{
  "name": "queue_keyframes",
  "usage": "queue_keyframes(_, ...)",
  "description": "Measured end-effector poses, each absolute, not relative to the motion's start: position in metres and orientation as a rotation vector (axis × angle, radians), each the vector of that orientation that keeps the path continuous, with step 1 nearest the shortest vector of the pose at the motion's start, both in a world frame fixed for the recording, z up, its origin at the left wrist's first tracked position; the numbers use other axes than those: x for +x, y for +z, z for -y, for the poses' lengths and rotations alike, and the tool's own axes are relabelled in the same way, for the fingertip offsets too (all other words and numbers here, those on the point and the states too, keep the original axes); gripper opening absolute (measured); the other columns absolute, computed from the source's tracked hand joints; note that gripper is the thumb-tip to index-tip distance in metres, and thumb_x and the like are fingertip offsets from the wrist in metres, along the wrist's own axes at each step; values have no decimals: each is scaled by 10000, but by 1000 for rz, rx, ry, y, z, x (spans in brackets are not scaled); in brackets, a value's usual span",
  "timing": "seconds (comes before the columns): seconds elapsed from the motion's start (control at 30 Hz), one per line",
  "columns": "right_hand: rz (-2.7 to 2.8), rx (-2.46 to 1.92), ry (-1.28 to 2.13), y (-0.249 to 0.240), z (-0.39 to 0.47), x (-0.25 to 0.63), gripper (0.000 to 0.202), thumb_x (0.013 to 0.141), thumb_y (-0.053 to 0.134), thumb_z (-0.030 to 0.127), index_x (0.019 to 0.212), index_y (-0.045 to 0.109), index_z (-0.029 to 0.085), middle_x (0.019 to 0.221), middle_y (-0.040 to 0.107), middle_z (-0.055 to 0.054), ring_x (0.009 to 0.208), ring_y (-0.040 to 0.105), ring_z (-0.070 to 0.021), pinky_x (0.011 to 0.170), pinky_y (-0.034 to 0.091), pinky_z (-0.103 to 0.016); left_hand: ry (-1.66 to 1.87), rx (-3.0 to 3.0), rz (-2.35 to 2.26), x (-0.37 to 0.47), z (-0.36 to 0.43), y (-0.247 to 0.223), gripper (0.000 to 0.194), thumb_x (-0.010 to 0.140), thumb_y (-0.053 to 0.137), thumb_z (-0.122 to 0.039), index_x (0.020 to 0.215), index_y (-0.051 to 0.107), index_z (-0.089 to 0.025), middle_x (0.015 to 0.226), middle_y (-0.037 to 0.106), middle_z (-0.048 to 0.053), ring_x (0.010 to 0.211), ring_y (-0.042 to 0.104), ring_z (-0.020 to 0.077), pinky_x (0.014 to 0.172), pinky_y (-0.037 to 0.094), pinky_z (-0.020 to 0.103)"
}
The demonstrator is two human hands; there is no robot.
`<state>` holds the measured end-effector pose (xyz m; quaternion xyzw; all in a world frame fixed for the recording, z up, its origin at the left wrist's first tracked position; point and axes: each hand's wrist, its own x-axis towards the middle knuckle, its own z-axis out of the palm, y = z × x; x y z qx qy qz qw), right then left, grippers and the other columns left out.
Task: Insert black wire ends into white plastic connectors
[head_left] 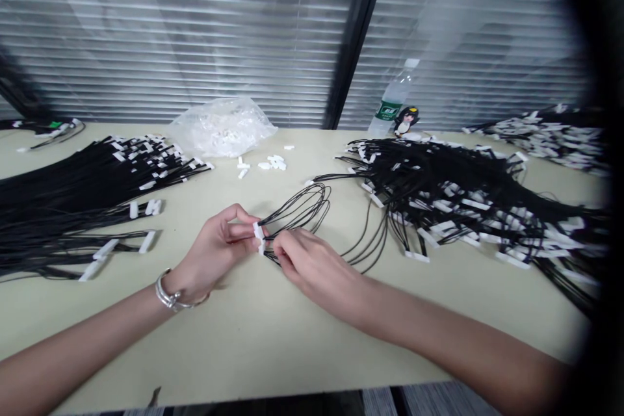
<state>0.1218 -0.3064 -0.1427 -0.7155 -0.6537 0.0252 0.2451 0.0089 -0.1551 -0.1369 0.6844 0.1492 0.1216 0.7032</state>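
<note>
In the middle of the head view, my left hand (pixel 221 244) pinches a white plastic connector (pixel 259 237) between thumb and fingers. Thin black wires (pixel 305 205) run out of the connector's right side and loop above the table. Just right of the connector, my right hand (pixel 312 260) has its thumb and forefinger closed around the black wires close to where they enter. The fingertips hide exactly which wires it grips. More wires trail from beneath my right hand toward the heap on the right.
Black cables with white connectors lie in a bundle (pixel 107 169) on the left and a tangled heap (pixel 439 188) on the right. Behind are a clear bag of white pieces (pixel 224 127), loose white pieces (pixel 275 162), a water bottle (pixel 392 101) and a small figure (pixel 406 120).
</note>
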Motion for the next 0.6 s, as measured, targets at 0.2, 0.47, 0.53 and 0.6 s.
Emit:
queue_keyframes(0.2, 1836, -1954, 84, -142, 309, 124, 182, 827, 369, 22, 905, 418, 179, 823, 521, -31, 810, 465, -150, 699, 390, -271, 277, 1524, -339, 8, 155, -137, 205, 747, 641, -152, 864, 476, -182, 792, 699, 35, 768, 635, 163, 764, 468, 326)
queue_keyframes(0.47, 1730, -1881, 227, -136, 308, 127, 116, 849, 406, 84, 895, 396, 190, 854, 544, -3, 798, 487, -125, 700, 390, -252, 281, 1539, -329, 9, 155, -139, 194, 755, 630, -155, 855, 468, -189, 792, 698, 29, 749, 628, 149, 768, 464, 327)
queue_keyframes(0.53, 1718, -1904, 204, -137, 308, 127, 115, 850, 390, 76, 872, 388, 189, 822, 531, -1, 783, 476, -126, 690, 387, -253, 282, 1538, -332, 9, 155, -139, 200, 750, 636, -157, 852, 467, -189, 786, 697, 28, 750, 628, 149, 763, 463, 322)
queue_keyframes(0.6, 1735, -1941, 143, -137, 308, 125, 129, 844, 372, 56, 852, 387, 184, 794, 510, -6, 786, 463, -136, 694, 384, -262, 287, 1538, -330, 9, 155, -138, 195, 752, 635, -162, 849, 468, -188, 789, 694, 30, 738, 624, 146, 762, 464, 325)
